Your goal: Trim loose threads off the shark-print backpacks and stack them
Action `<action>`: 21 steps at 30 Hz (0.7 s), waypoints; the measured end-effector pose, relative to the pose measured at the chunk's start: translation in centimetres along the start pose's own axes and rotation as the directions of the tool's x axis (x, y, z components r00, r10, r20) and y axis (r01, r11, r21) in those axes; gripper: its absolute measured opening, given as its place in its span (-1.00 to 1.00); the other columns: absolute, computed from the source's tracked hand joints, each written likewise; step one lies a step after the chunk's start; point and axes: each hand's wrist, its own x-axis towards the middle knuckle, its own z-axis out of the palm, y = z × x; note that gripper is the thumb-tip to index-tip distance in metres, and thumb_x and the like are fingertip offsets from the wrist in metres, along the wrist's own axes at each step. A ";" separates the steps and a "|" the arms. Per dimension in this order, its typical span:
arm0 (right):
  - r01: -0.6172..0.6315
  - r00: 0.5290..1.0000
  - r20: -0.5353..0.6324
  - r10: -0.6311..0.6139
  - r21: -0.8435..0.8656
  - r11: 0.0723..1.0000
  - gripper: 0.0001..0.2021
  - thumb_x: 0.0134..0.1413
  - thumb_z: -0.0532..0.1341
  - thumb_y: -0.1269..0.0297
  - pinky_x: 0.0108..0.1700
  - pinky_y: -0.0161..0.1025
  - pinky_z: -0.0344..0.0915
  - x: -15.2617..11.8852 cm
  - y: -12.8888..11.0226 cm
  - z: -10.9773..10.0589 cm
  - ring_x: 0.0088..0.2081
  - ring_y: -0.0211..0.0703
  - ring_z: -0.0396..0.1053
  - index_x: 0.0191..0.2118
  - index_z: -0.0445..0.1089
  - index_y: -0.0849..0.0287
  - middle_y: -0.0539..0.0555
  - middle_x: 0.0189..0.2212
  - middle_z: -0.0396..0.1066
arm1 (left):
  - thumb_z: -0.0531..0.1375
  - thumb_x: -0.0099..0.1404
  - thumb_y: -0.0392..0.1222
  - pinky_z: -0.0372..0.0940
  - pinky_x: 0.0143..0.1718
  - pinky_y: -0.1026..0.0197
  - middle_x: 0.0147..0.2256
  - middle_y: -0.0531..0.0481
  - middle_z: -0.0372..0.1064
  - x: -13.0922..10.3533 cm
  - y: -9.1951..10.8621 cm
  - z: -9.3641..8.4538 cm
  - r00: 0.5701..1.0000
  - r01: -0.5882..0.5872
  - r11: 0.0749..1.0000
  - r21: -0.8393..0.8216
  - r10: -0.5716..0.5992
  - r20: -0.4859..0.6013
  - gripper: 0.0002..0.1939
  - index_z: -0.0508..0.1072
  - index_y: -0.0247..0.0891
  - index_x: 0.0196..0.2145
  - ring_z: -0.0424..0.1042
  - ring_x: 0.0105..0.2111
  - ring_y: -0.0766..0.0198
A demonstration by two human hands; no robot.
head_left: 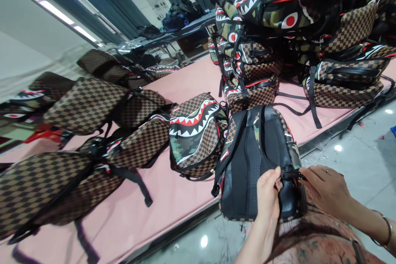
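A backpack (247, 165) with a black padded back panel leans upright at the table's near edge, its shoulder straps facing me. My left hand (269, 192) is closed in a pinch on the lower part of its right-hand shoulder strap (262, 136). Just right of it, my right hand (324, 185) has its fingers closed at a dark narrow piece beside the strap; whether this is webbing or a small tool I cannot tell. Left of this bag stands another backpack (194, 136) with a shark-mouth print on brown checks.
Tall stacks of printed backpacks (253, 53) rise at the back right. More checked backpacks (40, 185) lie on the left of the pink-covered table (173, 206). Loose straps (136, 177) trail over the cover. Scraps lie on the shiny floor (355, 156).
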 end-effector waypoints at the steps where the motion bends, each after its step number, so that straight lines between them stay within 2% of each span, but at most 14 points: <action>1: 0.001 1.000 0.006 -0.001 0.001 1.000 -0.79 0.21 0.01 0.33 -0.28 -0.22 0.16 0.0 0.0 0.0 -0.39 -0.16 0.30 -0.14 0.33 0.23 0.10 -0.42 0.40 | 0.35 -0.14 -0.04 -0.09 -0.59 0.35 -0.71 0.19 0.00 0.0 0.0 0.0 1.000 -0.001 1.000 -0.001 0.001 0.002 -0.56 0.16 -0.31 -0.74 -0.05 -0.65 0.50; 6: -0.011 1.000 0.005 0.011 0.057 0.998 -0.81 0.19 0.04 0.30 -0.31 -0.24 0.16 0.1 0.3 0.2 -0.41 -0.18 0.32 -0.18 0.36 0.17 0.08 -0.43 0.41 | 0.35 -0.12 -0.04 -0.09 -0.59 0.35 -0.72 0.19 -0.01 0.0 0.0 0.0 1.000 -0.007 1.000 0.000 0.007 0.025 -0.56 0.17 -0.31 -0.75 -0.06 -0.66 0.51; 9: -0.062 0.998 0.003 0.063 0.189 0.980 -0.81 0.19 0.03 0.28 -0.33 -0.25 0.19 0.4 0.7 0.0 -0.39 -0.16 0.34 -0.20 0.37 0.15 0.08 -0.42 0.42 | 0.36 -0.13 -0.05 -0.08 -0.60 0.36 -0.71 0.18 0.01 0.1 0.1 -0.1 1.000 0.013 0.999 -0.030 -0.012 0.028 -0.57 0.19 -0.33 -0.74 -0.04 -0.66 0.52; 13: -0.265 0.964 0.133 0.230 0.459 0.848 -0.77 0.21 -0.04 0.23 -0.37 -0.28 0.24 0.7 1.7 0.4 -0.39 -0.18 0.35 -0.26 0.33 0.16 0.08 -0.39 0.42 | 0.39 -0.18 -0.09 -0.04 -0.59 0.39 -0.69 0.18 0.04 0.7 0.5 -0.7 0.998 0.059 0.994 -0.090 -0.060 -0.005 -0.59 0.22 -0.34 -0.69 0.02 -0.65 0.53; 15: -0.344 0.939 0.200 0.280 0.525 0.779 -0.80 0.16 0.04 0.19 -0.34 -0.28 0.28 0.4 2.2 1.3 -0.34 -0.17 0.37 -0.19 0.31 0.15 0.07 -0.32 0.43 | 0.39 -0.17 -0.10 -0.02 -0.58 0.40 -0.68 0.18 0.05 0.9 0.7 -1.1 0.997 0.073 0.992 -0.099 -0.073 0.002 -0.60 0.24 -0.34 -0.67 0.03 -0.64 0.53; 17: -0.385 0.922 0.250 0.295 0.519 0.763 -0.74 0.04 0.16 0.16 -0.29 -0.25 0.30 -0.1 2.5 2.6 -0.29 -0.12 0.39 -0.15 0.31 0.13 0.06 -0.28 0.44 | 0.37 -0.13 -0.08 -0.01 -0.56 0.39 -0.67 0.17 0.07 1.0 0.9 -1.4 0.997 0.067 0.996 -0.060 -0.065 0.037 -0.62 0.26 -0.34 -0.65 0.04 -0.63 0.52; 19: -0.415 0.907 0.285 0.310 0.487 0.768 -0.77 0.02 0.17 0.17 -0.29 -0.22 0.29 -0.9 2.6 3.9 -0.29 -0.09 0.39 -0.20 0.35 0.12 0.04 -0.32 0.45 | 0.35 -0.10 -0.07 0.00 -0.55 0.38 -0.65 0.16 0.08 0.9 1.1 -1.8 0.997 0.019 0.999 0.049 -0.022 0.074 -0.65 0.27 -0.33 -0.64 0.04 -0.62 0.50; 21: -0.419 0.906 0.280 0.318 0.481 0.770 -0.82 0.08 0.09 0.21 -0.32 -0.21 0.26 -1.5 2.5 4.6 -0.34 -0.10 0.38 -0.28 0.38 0.14 0.05 -0.39 0.45 | 0.32 -0.07 -0.10 0.00 -0.54 0.36 -0.65 0.16 0.08 0.8 1.2 -2.2 0.991 -0.124 0.966 0.228 0.110 0.074 -0.69 0.28 -0.31 -0.64 0.04 -0.61 0.47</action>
